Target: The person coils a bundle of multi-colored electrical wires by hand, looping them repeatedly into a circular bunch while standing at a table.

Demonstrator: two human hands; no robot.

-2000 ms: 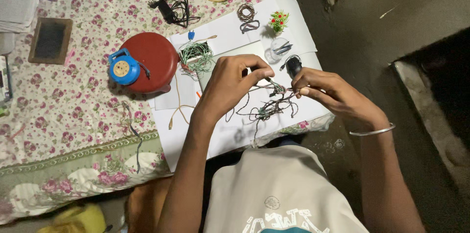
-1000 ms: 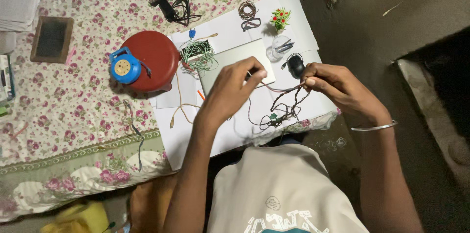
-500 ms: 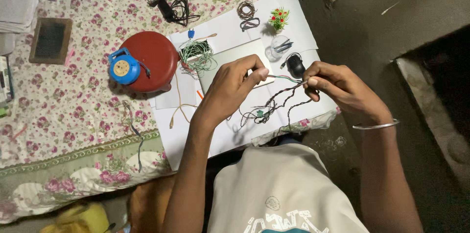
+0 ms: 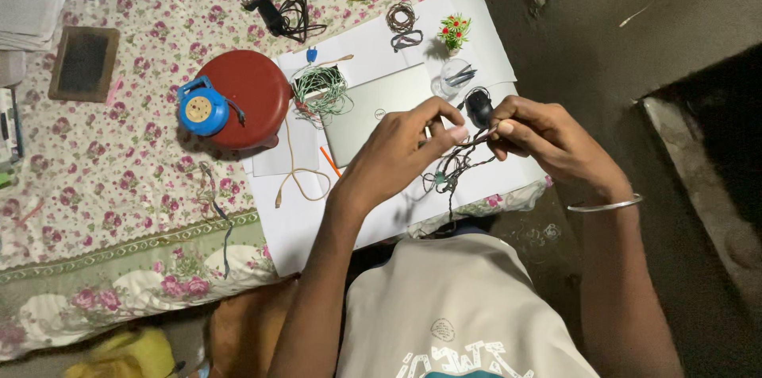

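Observation:
My left hand and my right hand meet above a silver laptop, both pinching a bundle of thin dark wires that hangs in a tangle below my fingers. The fingertips of the two hands almost touch. A silver bangle circles my right wrist. A black mouse lies just behind my hands.
White paper sheets cover a floral bedsheet. On them are a green wire coil, a red round stool with a blue reel, a small plant, wire rolls and a black cable.
My hands have drawn closer together and lifted slightly, and the hanging wire tangle has bunched up shorter beneath my fingers.

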